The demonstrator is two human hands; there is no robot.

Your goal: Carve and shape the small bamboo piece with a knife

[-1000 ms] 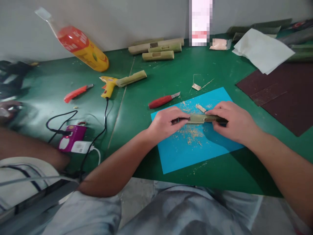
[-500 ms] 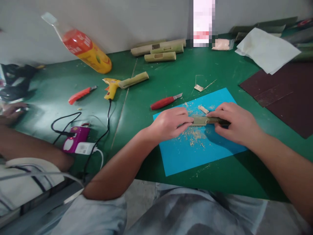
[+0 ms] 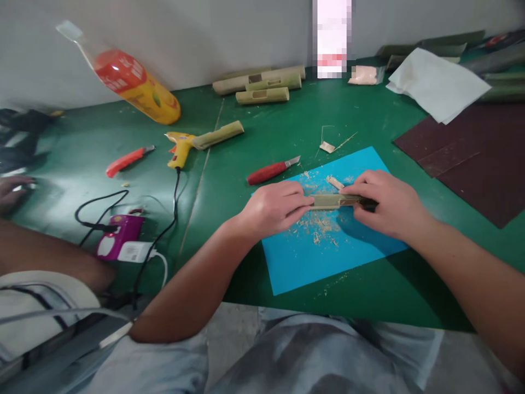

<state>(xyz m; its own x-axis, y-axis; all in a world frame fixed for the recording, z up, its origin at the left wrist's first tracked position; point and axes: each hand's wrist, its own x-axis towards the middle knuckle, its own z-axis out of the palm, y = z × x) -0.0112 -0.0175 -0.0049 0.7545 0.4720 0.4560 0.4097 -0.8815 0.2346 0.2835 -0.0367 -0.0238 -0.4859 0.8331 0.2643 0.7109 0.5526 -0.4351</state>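
A short pale-green bamboo piece [image 3: 330,201] lies level just above the blue mat [image 3: 328,257]. My left hand [image 3: 274,208] is closed round its left end. My right hand [image 3: 388,202] is closed round its right end, where a dark tip sticks out past the fingers; I cannot make out what that tip is. Bamboo shavings [image 3: 318,225] are scattered on the mat under my hands. A red-handled knife [image 3: 270,171] rests on the green table just beyond my left hand, blade pointing right.
A yellow glue gun [image 3: 180,149] with a bamboo tube, an orange cutter [image 3: 128,160], a tilted bottle [image 3: 133,85], a purple power strip [image 3: 121,243] with cables, bamboo tubes [image 3: 262,86], white paper [image 3: 437,82], brown sheets [image 3: 476,153]. Another person's arm [image 3: 45,254] lies at left.
My left hand has slid slightly along the bamboo piece; both hands keep hold of it. The view has shifted a little. The other person's hand at far left moved slightly.
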